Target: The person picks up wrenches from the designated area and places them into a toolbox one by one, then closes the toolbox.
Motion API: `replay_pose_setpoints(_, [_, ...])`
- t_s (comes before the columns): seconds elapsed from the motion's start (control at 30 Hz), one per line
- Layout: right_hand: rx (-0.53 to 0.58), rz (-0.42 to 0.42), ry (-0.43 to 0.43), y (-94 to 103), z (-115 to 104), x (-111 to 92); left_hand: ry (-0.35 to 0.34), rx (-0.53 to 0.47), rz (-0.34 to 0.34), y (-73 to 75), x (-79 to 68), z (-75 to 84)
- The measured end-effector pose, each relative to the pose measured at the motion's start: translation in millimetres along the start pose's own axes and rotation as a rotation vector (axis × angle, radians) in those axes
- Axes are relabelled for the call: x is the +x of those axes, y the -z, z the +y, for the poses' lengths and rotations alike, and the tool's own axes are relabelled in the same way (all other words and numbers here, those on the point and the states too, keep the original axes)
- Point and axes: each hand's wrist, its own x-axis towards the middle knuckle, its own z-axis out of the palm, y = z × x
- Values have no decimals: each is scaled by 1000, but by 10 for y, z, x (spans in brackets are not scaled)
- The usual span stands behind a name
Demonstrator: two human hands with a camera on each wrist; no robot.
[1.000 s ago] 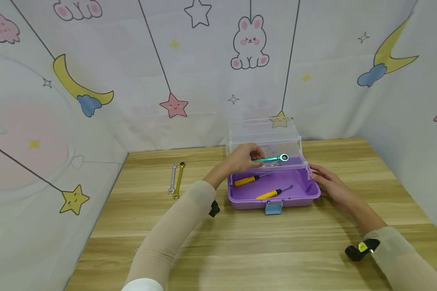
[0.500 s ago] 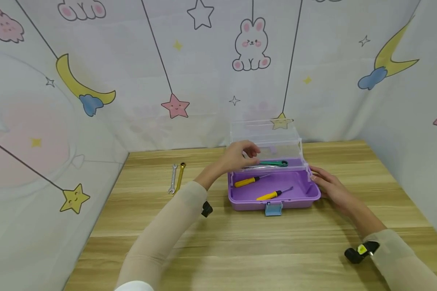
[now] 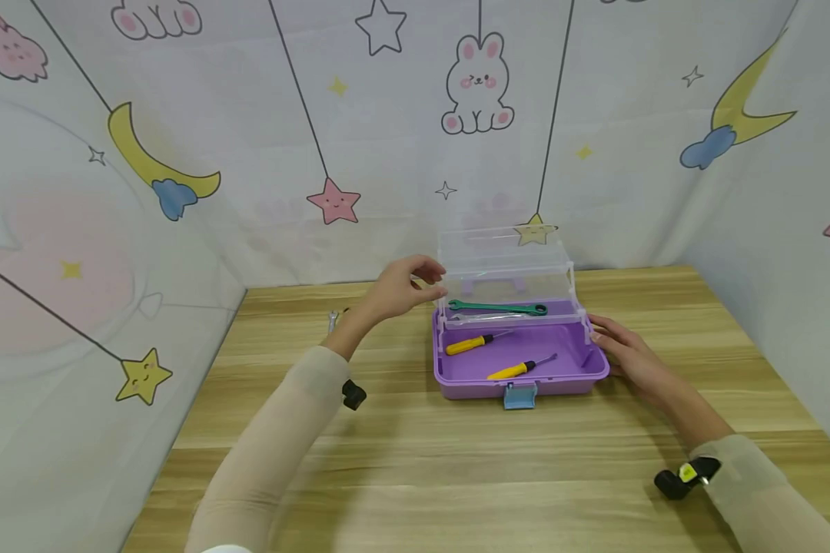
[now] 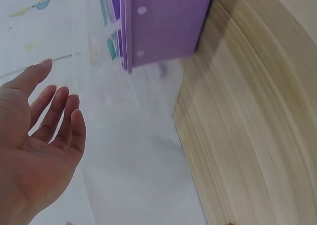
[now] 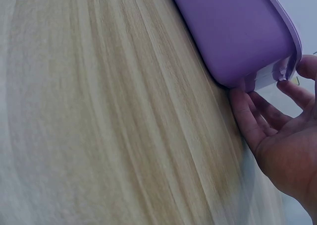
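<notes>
A purple toolbox (image 3: 484, 390) stands with its clear lid (image 3: 505, 250) raised. My left hand (image 3: 410, 286) hangs in the air at the lid's left side, fingers loosely bent and holding nothing; the left wrist view shows the same bare palm (image 4: 39, 155). At the toolbox's right end, my right hand (image 3: 625, 349) touches the end wall with its fingers, the thumb at the rim. Across the back of the box lie a green ratchet wrench (image 3: 498, 308) and a silver wrench (image 3: 487, 316). Two yellow-handled screwdrivers, a rear one (image 3: 466, 345) and a front one (image 3: 512, 371), lie on its floor.
On the wood-grain table (image 3: 456, 476), a silver wrench (image 3: 333, 319) at the left is mostly hidden behind my left forearm, as is the gold wrench beside it. A light blue latch (image 3: 520, 396) hangs down at the box front. A printed cloth (image 3: 387, 153) rises behind the table.
The left hand has let go of the green ratchet wrench, which now lies in the toolbox, and has drawn back to the left. My right hand has stayed at the box's right end.
</notes>
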Motion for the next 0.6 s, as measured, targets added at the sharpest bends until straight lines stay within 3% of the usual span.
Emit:
replay_pose_setpoints(0.2, [3, 0, 7, 4, -1, 2, 42, -2, 73, 190, -119, -186])
replay_pose_setpoints(0.6, [-10, 2, 3, -2, 11, 7, 116, 5, 119, 447, -342, -405])
